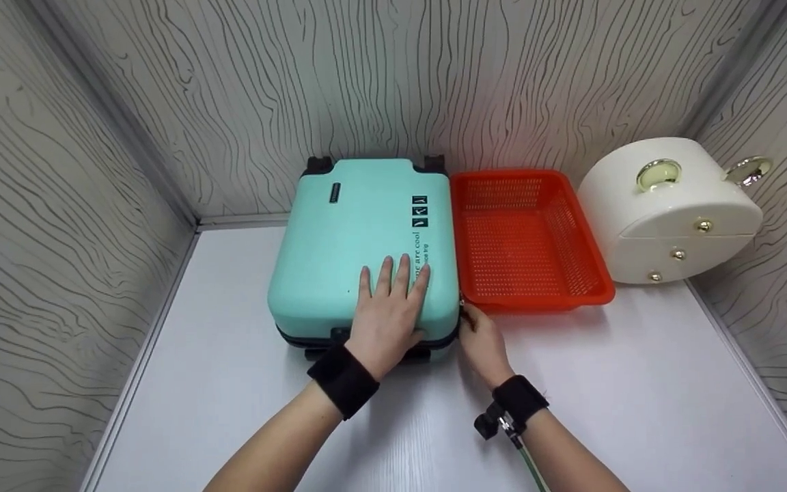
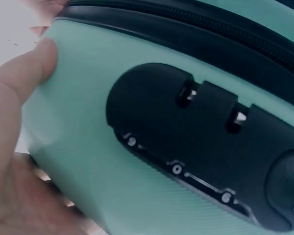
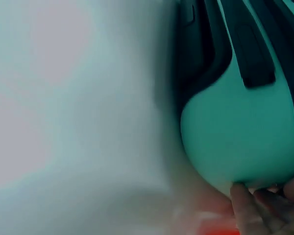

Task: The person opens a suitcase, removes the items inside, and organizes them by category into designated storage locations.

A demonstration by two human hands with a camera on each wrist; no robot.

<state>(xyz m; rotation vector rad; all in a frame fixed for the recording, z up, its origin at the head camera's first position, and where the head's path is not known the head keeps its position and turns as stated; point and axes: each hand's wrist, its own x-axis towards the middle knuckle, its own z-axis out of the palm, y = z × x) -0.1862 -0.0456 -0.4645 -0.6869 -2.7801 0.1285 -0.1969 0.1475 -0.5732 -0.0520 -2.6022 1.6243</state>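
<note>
A mint-green hard-shell suitcase [image 1: 366, 232] lies flat on the white table, its wheels toward the back wall. My left hand [image 1: 388, 318] rests on the lid near the front edge, fingers straight and spread. In the left wrist view its thumb [image 2: 27, 68] touches the shell beside a black combination lock [image 2: 157, 103], below the black zipper [image 2: 210, 24]. At the suitcase's front right corner my right hand [image 1: 484, 345] has its fingers curled at the zipper, pinching what looks like the zipper pull [image 1: 462, 302]. The right wrist view shows its fingertips [image 3: 245, 200] close against the shell, the pull mostly hidden.
A red plastic basket [image 1: 602, 290] stands against the suitcase's right side. Beyond it, a white rounded case [image 1: 680, 198] with gold knobs and handles sits by the right wall. Patterned panels [image 1: 366, 82] enclose the table [image 1: 229, 328] at the back and sides.
</note>
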